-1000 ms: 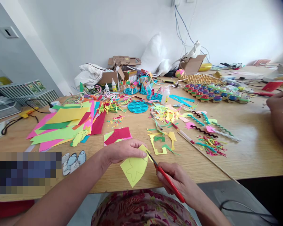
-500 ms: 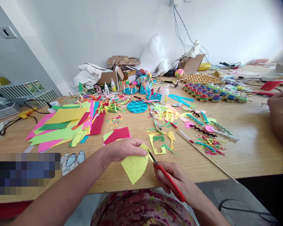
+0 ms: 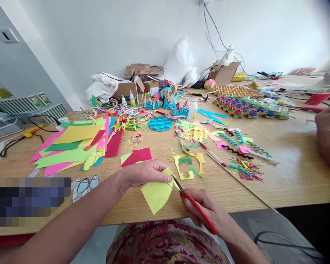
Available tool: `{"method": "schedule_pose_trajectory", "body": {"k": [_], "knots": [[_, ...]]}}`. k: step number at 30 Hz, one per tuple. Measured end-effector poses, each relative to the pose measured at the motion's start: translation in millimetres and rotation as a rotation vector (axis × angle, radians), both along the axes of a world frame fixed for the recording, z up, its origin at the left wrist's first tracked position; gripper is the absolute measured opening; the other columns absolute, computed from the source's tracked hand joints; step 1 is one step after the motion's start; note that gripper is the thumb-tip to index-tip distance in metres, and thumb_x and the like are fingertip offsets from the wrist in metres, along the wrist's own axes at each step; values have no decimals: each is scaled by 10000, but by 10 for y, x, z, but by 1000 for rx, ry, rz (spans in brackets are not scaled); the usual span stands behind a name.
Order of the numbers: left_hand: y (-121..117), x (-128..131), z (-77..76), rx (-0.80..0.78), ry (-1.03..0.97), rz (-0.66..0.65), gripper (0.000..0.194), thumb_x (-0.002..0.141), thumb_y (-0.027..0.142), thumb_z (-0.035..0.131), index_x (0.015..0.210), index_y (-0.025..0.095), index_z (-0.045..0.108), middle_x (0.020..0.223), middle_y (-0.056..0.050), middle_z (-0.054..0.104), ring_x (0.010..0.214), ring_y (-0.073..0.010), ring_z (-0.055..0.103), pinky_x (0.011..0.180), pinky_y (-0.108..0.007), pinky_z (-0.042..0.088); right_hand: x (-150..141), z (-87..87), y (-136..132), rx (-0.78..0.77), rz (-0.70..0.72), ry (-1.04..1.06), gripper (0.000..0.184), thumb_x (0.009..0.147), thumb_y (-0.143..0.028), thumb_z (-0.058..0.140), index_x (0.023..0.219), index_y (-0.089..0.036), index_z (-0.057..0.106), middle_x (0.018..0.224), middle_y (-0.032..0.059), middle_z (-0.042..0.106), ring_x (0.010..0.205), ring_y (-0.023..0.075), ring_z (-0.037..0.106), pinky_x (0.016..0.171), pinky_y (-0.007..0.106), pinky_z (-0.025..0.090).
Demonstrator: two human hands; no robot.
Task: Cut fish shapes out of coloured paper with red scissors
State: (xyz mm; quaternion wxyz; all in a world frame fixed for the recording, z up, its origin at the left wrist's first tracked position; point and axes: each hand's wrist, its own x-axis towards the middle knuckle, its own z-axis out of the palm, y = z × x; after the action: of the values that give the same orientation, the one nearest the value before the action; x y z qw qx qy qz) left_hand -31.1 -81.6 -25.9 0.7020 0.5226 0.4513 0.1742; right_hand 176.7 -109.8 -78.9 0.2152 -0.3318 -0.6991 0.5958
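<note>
My left hand [image 3: 144, 173] pinches the top edge of a yellow paper piece [image 3: 157, 194] with a drawn outline on it, holding it over the table's front edge. My right hand [image 3: 205, 212] is closed round the red handles of a pair of scissors [image 3: 194, 206]. The scissor blades meet the paper's upper right edge. A floral garment covers my lap below.
The wooden table [image 3: 291, 172] carries a stack of coloured paper sheets [image 3: 77, 145] at left, yellow cut scraps [image 3: 187, 167], a thin wooden stick [image 3: 242, 185], twisted pipe cleaners [image 3: 244, 152], glue bottles [image 3: 193, 111], painted egg cartons [image 3: 247, 108] and cardboard boxes [image 3: 139, 82]. Another person's hand [image 3: 328, 134] rests at right.
The scissors and my right hand have shifted slightly along the paper's edge; the yellow paper stays pinched in my left hand. The view has drifted a little.
</note>
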Motion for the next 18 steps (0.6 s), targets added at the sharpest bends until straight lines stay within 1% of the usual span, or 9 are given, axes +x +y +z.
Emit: {"method": "schedule_pose_trajectory", "body": {"k": [4, 9, 14, 18], "knots": [[2, -12, -5, 34, 35, -23, 176, 656, 309, 650, 678, 148, 583, 595, 28, 557, 490, -61, 456, 466, -175, 330, 9, -8, 8, 18, 15, -14, 494, 864, -565, 398, 537, -195, 376, 456, -53, 388, 418, 83, 318, 393, 214, 212], [33, -33, 7, 88, 103, -42, 143, 636, 269, 669, 676, 158, 587, 616, 33, 562, 524, -66, 462, 489, -176, 336, 22, 30, 29, 97, 41, -70, 507, 853, -596, 380, 541, -196, 386, 455, -48, 394, 420, 88, 329, 388, 221, 205], [80, -24, 109, 29, 153, -176, 132, 667, 276, 627, 641, 171, 552, 548, 50, 491, 464, -70, 429, 441, -187, 307, 55, 68, 48, 127, 59, -129, 481, 868, -552, 404, 547, -194, 387, 466, -46, 411, 433, 90, 343, 400, 222, 218], [131, -13, 178, 21, 180, -262, 181, 691, 285, 614, 596, 174, 508, 517, 57, 443, 434, -64, 397, 412, -182, 283, 78, 78, 56, 110, 66, -156, 452, 874, -512, 432, 557, -191, 405, 475, -43, 434, 437, 90, 351, 398, 218, 216]]}}
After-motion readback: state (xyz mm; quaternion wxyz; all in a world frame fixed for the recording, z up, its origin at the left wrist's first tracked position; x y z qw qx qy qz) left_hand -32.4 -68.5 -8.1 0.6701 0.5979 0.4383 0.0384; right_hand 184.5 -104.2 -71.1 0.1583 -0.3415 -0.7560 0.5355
